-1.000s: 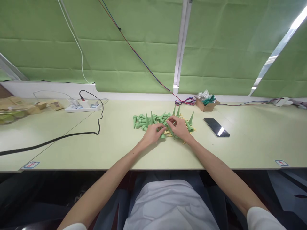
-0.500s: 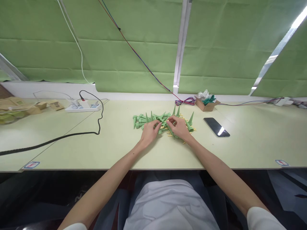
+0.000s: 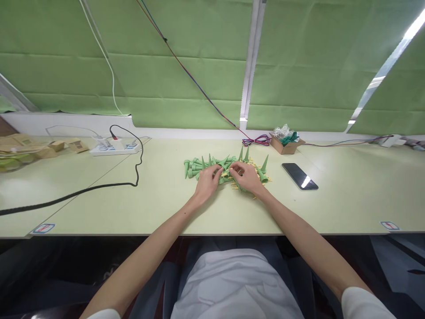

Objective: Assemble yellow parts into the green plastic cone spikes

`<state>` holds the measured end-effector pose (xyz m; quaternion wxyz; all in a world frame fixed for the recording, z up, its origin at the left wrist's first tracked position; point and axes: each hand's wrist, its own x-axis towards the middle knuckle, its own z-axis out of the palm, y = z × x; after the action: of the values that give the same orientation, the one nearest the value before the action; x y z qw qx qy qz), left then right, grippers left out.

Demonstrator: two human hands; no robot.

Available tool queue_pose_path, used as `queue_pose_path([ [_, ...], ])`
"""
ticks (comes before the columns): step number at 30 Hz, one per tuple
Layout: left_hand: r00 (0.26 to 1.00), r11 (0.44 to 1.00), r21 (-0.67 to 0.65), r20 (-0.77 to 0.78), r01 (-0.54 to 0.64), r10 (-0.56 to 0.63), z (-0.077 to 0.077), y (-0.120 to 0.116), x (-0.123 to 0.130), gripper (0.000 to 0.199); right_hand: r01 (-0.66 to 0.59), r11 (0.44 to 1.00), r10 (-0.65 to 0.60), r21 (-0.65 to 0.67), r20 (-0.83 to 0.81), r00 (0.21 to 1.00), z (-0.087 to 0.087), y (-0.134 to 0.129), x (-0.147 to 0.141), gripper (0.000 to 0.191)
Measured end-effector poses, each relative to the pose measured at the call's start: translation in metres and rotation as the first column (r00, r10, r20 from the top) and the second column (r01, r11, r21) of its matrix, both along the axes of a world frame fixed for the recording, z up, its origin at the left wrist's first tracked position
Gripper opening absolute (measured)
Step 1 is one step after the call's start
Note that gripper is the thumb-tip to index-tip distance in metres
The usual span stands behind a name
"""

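Several green plastic cone spikes (image 3: 194,168) lie in a pile on the table, some standing point up. Thin yellow plastic pieces (image 3: 234,186) lie among and under them, mostly at the right side. Over the middle of the pile, my left hand (image 3: 208,181) has thumb and fingers pinched together; what they hold is too small to make out. Close by on the right, my right hand (image 3: 247,177) pinches a small yellow piece (image 3: 230,170) at its fingertips. Between the two hands more yellow shows, above the green cones.
Right of the pile lies a black phone (image 3: 300,176). Behind it stands a small cardboard box (image 3: 286,147) with clear plastic and green stuff, beside coiled red-blue wire (image 3: 256,140). A power strip (image 3: 115,148) with a black cable (image 3: 96,188) is on the left.
Both hands stay nearly in place over the pile. The right fingertips have shifted slightly left, and more yellow now shows between the hands.
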<state>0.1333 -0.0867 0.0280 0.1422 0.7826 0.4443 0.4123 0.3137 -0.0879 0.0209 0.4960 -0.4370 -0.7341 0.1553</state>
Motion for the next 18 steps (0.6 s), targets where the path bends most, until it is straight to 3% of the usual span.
queue_pose_path([
  [18, 1.0, 0.999, -0.048, -0.013, -0.022, 0.021, 0.0017, -0.0007, -0.0007, 0.032, 0.019, 1.0, -0.019, -0.005, -0.007, 1.0, 0.001, -0.001, -0.0003, 0.015],
])
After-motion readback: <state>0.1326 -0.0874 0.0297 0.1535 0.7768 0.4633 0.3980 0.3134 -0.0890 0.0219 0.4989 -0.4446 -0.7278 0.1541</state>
